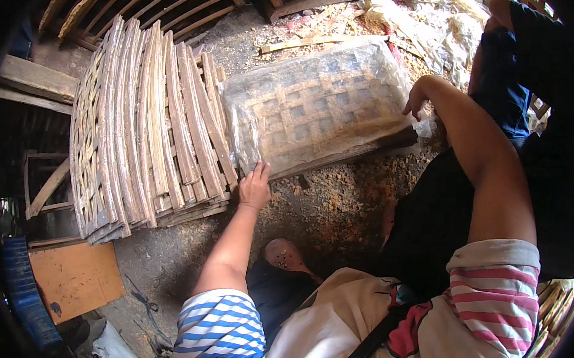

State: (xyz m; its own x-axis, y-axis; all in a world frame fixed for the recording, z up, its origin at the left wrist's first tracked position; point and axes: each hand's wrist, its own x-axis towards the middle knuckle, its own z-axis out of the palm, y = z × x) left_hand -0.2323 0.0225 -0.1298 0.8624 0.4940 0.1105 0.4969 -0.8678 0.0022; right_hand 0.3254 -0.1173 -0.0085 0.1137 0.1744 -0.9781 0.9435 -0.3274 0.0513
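At eleven o'clock from the wearer, the left hand (255,189), fingers loosely extended, rests against the near left corner of a plastic sheet (314,96), apparently steadying it. The sheet lies at twelve over a lattice panel (292,117), probably shielding it (wood chips (337,216) litter the ground). Toward one o'clock, the right hand (419,97) bends down at the sheet's right edge; whether it pinches the film cannot be told. Slatted frames (148,123) stand stacked at ten, likely to save room. Farthest, past twelve, lies crumpled plastic (437,23).
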